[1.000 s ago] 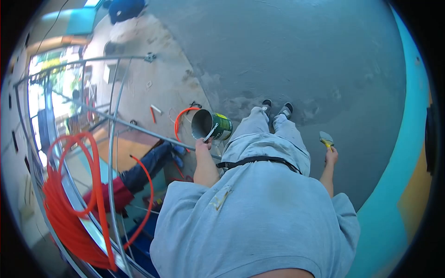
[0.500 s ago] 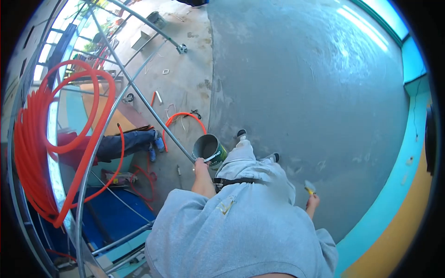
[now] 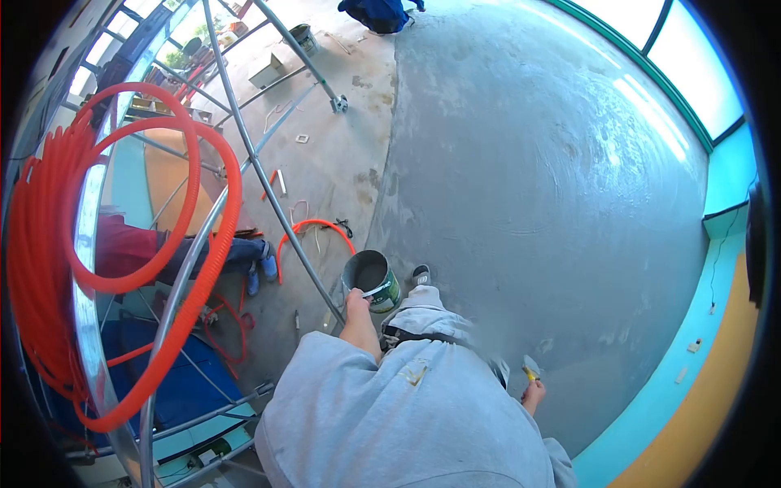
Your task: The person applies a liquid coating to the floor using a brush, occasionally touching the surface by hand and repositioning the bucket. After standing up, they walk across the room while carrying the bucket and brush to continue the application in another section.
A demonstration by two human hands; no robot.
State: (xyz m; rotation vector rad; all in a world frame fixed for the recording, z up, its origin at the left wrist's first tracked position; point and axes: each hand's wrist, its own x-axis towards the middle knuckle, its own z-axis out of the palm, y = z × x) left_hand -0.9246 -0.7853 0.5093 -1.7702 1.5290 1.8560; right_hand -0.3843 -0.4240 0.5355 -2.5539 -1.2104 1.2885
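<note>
My left hand (image 3: 356, 306) is closed on the handle of a dark green bucket (image 3: 388, 291), which hangs beside my left leg. Grey material shows inside the bucket. Out to my right, my right hand (image 3: 534, 394) grips a small putty knife (image 3: 531, 371) with a yellow handle and a pale blade, held above the grey floor. The blade is small in view, and what may be on it cannot be made out.
Smooth grey, partly shiny floor (image 3: 521, 203) spreads ahead and right. Left stand metal scaffold tubes (image 3: 260, 171) with a coiled orange hose (image 3: 220, 220). A person in red (image 3: 126, 248) is behind them; another in blue (image 3: 378, 15) crouches far ahead. A turquoise wall (image 3: 728, 260) borders the right.
My view has shifted, bringing the crouching person in blue further into sight. My right hand and the putty knife appear slightly further left and lower. The left hand still holds the bucket.
</note>
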